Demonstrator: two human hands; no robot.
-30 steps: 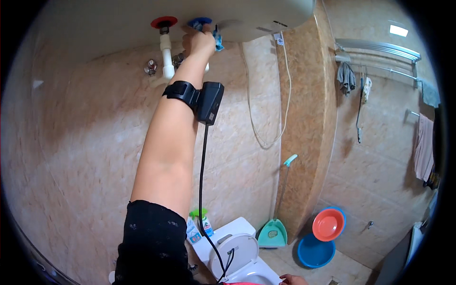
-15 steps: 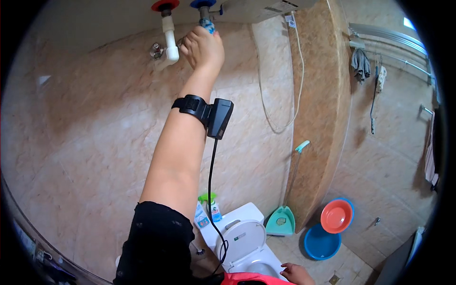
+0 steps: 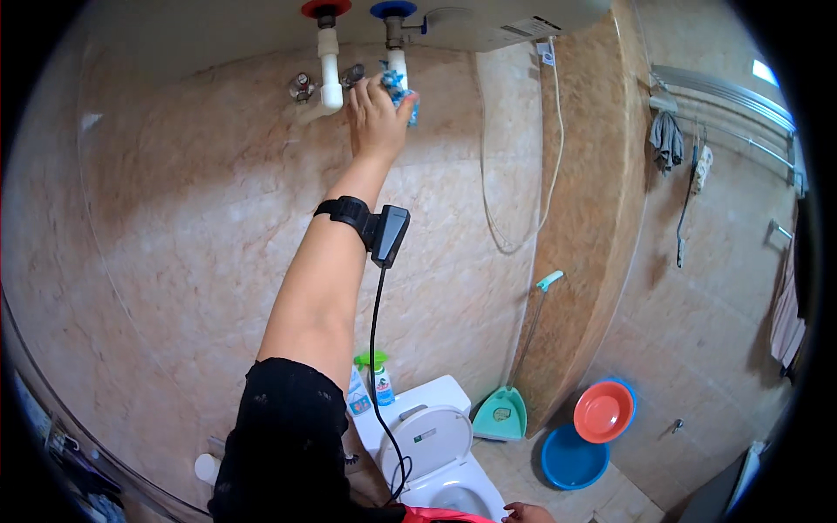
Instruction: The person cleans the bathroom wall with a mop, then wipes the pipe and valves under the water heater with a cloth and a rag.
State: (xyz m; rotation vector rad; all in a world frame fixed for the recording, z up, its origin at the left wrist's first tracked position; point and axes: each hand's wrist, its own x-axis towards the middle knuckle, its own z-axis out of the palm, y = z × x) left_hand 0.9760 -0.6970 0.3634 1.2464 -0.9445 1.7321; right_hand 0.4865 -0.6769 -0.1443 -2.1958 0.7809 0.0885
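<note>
My left hand (image 3: 378, 122) reaches up to the white pipe (image 3: 398, 63) below the blue ring (image 3: 393, 10). Its fingers are closed on a blue-and-white patterned cloth (image 3: 394, 82), pressed against the lower part of that pipe. Beside it, to the left, a white elbow pipe (image 3: 330, 74) comes down from a red ring (image 3: 326, 8). A black strapped device (image 3: 390, 235) with a cable sits on my left wrist. My right hand (image 3: 528, 513) shows partly at the lower edge, fingers loosely bent and apart, with nothing visible in them.
A white water heater tank (image 3: 488, 19) hangs overhead. Below are a toilet (image 3: 427, 436) with its lid up, spray bottles (image 3: 381, 383) on the cistern, a green dustpan (image 3: 501, 414), a red basin (image 3: 603, 411) and a blue basin (image 3: 575, 458). A white cord (image 3: 558, 148) loops down the wall.
My left hand has slid down the pipe with the cloth, baring the valve and the pipe's upper part. My right hand has dropped lower at the frame's edge. The whole view has shifted slightly.
</note>
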